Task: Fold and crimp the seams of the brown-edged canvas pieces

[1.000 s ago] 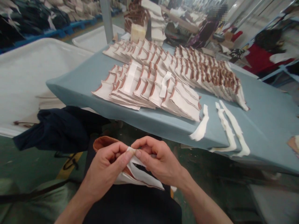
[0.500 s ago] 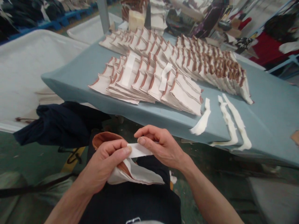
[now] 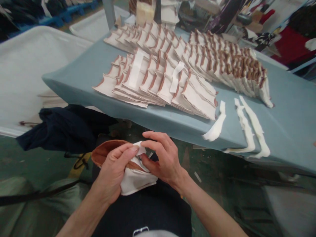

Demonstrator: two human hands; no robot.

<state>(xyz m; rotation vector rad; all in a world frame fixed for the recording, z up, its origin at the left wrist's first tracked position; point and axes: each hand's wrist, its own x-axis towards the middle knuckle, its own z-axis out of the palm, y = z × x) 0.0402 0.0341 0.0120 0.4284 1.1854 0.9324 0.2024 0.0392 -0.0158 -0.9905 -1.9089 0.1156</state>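
Your left hand (image 3: 118,163) is pinching a short white strip (image 3: 140,148) between thumb and forefinger, above the brown-and-white fabric piece (image 3: 138,181) that is lying over your lap, near centre. Your right hand (image 3: 163,158) is curving just right of the strip; whether its fingers are gripping anything, you cannot tell. Beyond, stacked fabric pieces (image 3: 153,79) are covering the blue-grey table's (image 3: 158,118) middle; loose white strips (image 3: 216,126) are lying at its near right.

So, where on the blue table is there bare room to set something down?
Bare table shows right of the two long white strips and at the left corner, beside the front pile. The middle is crowded: more folded pieces lie in rows close behind that pile.
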